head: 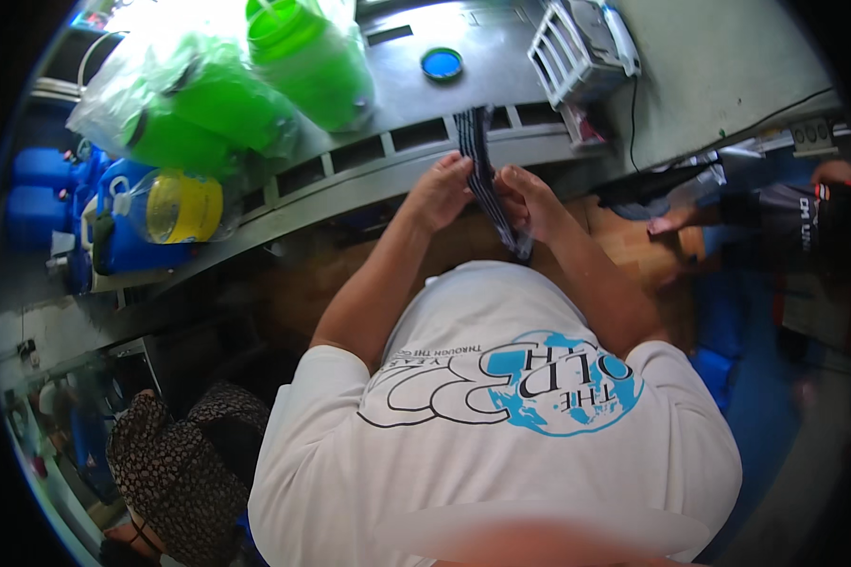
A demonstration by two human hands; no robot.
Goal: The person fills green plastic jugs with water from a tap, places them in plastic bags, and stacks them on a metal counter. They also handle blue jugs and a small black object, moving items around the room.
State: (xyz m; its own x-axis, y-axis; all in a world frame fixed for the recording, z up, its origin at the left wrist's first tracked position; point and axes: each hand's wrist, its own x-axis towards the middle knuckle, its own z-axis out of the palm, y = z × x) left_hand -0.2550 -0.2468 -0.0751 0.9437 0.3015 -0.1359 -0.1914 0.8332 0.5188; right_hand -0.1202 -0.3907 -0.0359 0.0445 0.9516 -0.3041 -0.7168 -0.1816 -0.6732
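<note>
Between my two hands hangs a long black strip with light stripes (pixel 476 152), perhaps fabric or wrapped in thin plastic, reaching down in front of my shirt. My left hand (pixel 443 190) pinches its left edge near the upper part. My right hand (pixel 528 198) has its thumb and fingers on the right edge, a little lower. Both hands are just in front of a metal counter (pixel 397 99). On the counter past the hands lies a round blue lid with a green rim (pixel 442 64).
Green plastic containers (pixel 312 71), some bagged, stand at the upper left. Blue jugs (pixel 142 255) and a clear bottle with a yellow label (pixel 184 205) are below them. A white rack (pixel 581 57) stands at the upper right. People are at the right (pixel 801 220) and lower left (pixel 177 461).
</note>
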